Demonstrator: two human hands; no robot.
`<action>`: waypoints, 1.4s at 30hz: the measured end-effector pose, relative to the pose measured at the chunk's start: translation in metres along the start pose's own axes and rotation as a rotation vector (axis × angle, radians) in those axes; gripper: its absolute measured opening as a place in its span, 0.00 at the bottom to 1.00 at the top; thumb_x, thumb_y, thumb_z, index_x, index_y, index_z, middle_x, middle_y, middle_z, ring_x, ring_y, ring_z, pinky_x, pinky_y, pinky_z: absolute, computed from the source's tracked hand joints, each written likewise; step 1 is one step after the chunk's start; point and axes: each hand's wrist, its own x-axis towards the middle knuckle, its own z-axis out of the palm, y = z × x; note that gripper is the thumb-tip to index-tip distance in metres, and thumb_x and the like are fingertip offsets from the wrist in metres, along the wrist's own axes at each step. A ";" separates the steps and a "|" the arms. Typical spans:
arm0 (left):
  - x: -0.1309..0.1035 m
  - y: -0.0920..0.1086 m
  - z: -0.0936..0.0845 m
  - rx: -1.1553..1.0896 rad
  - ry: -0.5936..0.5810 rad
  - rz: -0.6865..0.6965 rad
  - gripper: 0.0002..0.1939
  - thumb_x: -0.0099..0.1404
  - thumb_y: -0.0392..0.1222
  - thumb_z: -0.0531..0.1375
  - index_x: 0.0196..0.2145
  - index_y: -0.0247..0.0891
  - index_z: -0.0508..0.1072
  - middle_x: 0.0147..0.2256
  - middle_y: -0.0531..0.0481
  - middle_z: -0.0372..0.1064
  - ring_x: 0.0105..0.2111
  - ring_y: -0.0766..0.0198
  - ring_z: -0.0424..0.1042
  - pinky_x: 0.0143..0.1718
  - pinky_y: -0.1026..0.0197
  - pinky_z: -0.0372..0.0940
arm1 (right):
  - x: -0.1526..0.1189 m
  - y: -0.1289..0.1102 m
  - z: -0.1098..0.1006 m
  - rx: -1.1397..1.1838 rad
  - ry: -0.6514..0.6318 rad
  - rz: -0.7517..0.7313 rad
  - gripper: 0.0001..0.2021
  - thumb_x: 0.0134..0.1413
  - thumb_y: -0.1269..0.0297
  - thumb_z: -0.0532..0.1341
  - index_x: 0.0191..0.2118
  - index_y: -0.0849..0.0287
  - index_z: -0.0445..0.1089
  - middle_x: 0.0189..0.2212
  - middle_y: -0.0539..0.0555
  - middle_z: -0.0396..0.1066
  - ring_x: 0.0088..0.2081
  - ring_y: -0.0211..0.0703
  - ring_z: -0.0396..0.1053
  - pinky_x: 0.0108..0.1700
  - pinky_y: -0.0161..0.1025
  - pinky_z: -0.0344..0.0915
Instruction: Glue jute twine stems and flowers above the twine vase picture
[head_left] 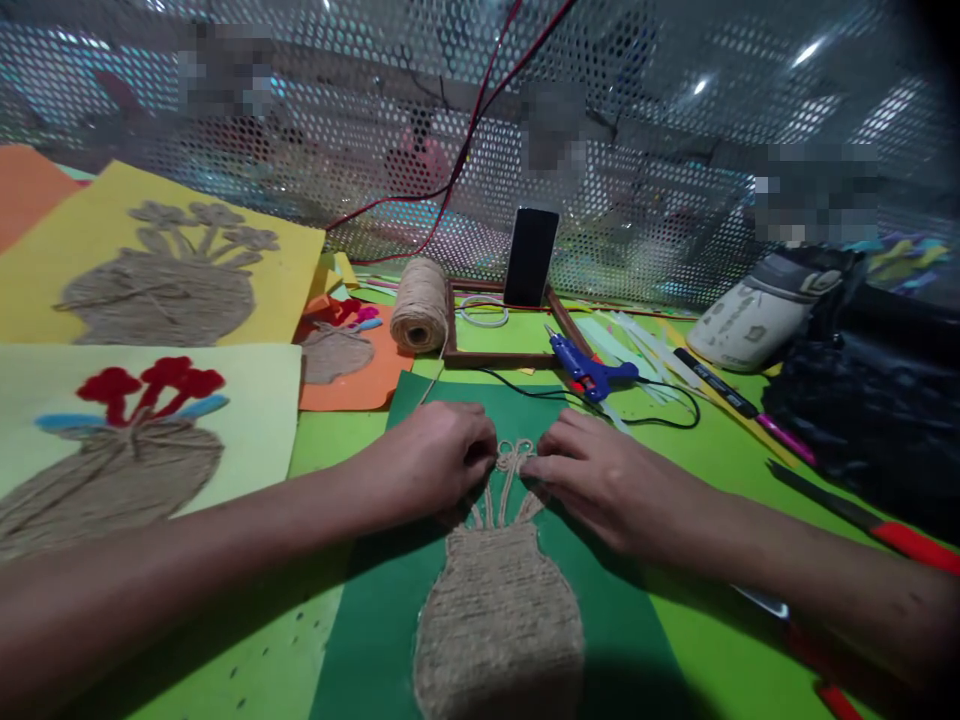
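Note:
A dark green sheet [360, 640] lies in front of me, bearing a vase shape covered in rows of jute twine [499, 620]. Twine stems [506, 500] rise from the vase's neck, topped by small twine loops [514, 452]. To the left of these loops, my left hand [442, 452] is closed with its fingers curled; a strand from the twine spool [418, 305] runs down to it. My right hand [607, 475] pinches at the right side of the loops, thumb and forefinger close together. Its fingertips partly cover the flower.
A blue glue gun [589, 368] lies beyond my right hand, near a brown frame [495, 360] and a standing phone [532, 256]. Finished twine pictures lie left, including one on a yellow sheet [292, 270]. Right are a marker [716, 383], scissors [847, 505] and a bottle [750, 310].

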 end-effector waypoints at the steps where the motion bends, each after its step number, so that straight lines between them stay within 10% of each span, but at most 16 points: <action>1: 0.000 0.000 0.000 -0.003 0.002 0.000 0.08 0.64 0.36 0.55 0.28 0.35 0.73 0.29 0.50 0.67 0.28 0.67 0.65 0.29 0.65 0.59 | 0.001 0.002 0.002 0.007 0.003 -0.007 0.13 0.67 0.69 0.50 0.45 0.63 0.72 0.36 0.59 0.66 0.38 0.47 0.58 0.39 0.43 0.59; 42: 0.000 0.004 0.007 -0.028 0.021 -0.103 0.06 0.63 0.36 0.55 0.30 0.36 0.71 0.30 0.50 0.66 0.29 0.66 0.64 0.30 0.63 0.57 | 0.011 0.008 0.018 0.002 0.121 -0.103 0.12 0.65 0.70 0.53 0.43 0.67 0.74 0.34 0.60 0.67 0.37 0.47 0.58 0.38 0.46 0.56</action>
